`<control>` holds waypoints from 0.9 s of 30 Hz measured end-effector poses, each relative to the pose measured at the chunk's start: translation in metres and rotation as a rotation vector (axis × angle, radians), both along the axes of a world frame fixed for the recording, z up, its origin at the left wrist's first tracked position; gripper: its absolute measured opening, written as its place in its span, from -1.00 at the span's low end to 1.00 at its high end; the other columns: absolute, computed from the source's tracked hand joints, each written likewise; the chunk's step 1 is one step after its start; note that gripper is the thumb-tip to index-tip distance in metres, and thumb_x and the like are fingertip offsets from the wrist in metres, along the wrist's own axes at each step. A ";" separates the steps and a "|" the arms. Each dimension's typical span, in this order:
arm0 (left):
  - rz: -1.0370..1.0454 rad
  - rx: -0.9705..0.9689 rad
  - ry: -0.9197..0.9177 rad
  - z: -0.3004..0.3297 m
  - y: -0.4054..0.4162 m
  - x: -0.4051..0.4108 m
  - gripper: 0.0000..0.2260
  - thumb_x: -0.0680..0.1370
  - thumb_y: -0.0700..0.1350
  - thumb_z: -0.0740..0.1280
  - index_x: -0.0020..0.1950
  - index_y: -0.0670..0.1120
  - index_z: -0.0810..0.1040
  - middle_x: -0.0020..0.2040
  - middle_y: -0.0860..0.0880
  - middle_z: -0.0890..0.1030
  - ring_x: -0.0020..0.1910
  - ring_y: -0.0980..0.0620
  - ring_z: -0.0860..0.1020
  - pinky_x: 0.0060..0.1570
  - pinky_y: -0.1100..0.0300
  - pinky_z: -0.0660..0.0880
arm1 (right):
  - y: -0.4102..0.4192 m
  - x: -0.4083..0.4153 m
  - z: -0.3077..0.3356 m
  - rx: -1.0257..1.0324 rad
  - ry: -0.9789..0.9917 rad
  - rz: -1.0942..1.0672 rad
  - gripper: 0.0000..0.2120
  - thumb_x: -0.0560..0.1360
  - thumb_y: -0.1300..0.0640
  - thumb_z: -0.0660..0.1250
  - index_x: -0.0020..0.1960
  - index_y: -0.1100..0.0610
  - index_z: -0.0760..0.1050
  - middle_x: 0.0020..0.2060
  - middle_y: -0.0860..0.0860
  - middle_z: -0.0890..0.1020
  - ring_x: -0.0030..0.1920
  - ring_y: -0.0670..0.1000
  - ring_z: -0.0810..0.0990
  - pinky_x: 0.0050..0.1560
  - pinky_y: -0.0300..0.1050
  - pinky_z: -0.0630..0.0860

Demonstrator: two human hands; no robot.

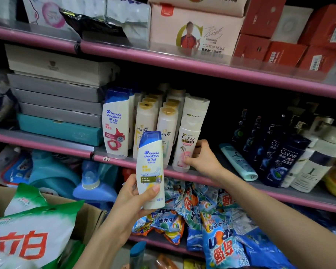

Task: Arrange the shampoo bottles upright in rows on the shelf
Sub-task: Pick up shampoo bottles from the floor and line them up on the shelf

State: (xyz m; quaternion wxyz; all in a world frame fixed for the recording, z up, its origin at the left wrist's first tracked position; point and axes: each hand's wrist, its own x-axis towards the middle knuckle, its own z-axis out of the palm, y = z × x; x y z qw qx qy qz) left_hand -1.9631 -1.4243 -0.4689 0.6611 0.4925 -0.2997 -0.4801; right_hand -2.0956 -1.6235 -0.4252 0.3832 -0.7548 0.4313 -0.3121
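My left hand (136, 197) grips a white Head & Shoulders bottle (151, 169) with a blue cap, held upright in front of the pink shelf edge (113, 159). My right hand (202, 158) pinches the lower part of a white Clear bottle (186, 140) standing at the shelf front. Left of it stand rows of Pantene bottles (145, 123) with gold caps and another Head & Shoulders bottle (115, 123). A light blue bottle (238, 162) lies flat on the shelf to the right.
Dark blue Clear bottles (285, 158) and white pump bottles (314, 162) stand at the right. Stacked grey and teal boxes (58, 105) fill the left of the shelf. Detergent bags (211, 210) lie on the shelf below, and a green detergent bag (27, 230) sits in a carton.
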 end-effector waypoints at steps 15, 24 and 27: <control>-0.031 0.028 0.020 0.002 0.001 0.009 -0.53 0.28 -0.10 0.50 0.16 -0.03 0.50 0.01 -0.10 0.69 -0.02 -0.10 0.67 -0.08 -0.06 0.62 | -0.055 0.005 0.029 0.049 0.255 0.160 -0.38 0.33 0.37 0.48 0.35 0.16 0.41 0.22 0.10 0.56 0.22 0.06 0.52 0.26 -0.09 0.44; -0.032 0.044 0.038 0.001 -0.004 0.010 -0.56 0.31 -0.15 0.47 0.17 -0.03 0.50 0.00 -0.11 0.69 -0.05 -0.10 0.68 -0.16 -0.01 0.62 | -0.062 0.008 0.025 -0.008 0.312 0.168 -0.48 0.35 0.27 0.50 0.28 0.13 0.48 0.19 0.05 0.59 0.13 -0.03 0.52 0.10 -0.22 0.39; -0.046 0.041 0.045 0.001 -0.005 0.008 -0.54 0.29 -0.13 0.49 0.16 -0.02 0.50 0.01 -0.10 0.69 -0.03 -0.10 0.67 -0.14 0.00 0.62 | -0.060 0.008 0.027 -0.015 0.310 0.167 -0.47 0.34 0.30 0.49 0.29 0.14 0.47 0.20 0.06 0.58 0.21 0.03 0.52 0.12 -0.22 0.39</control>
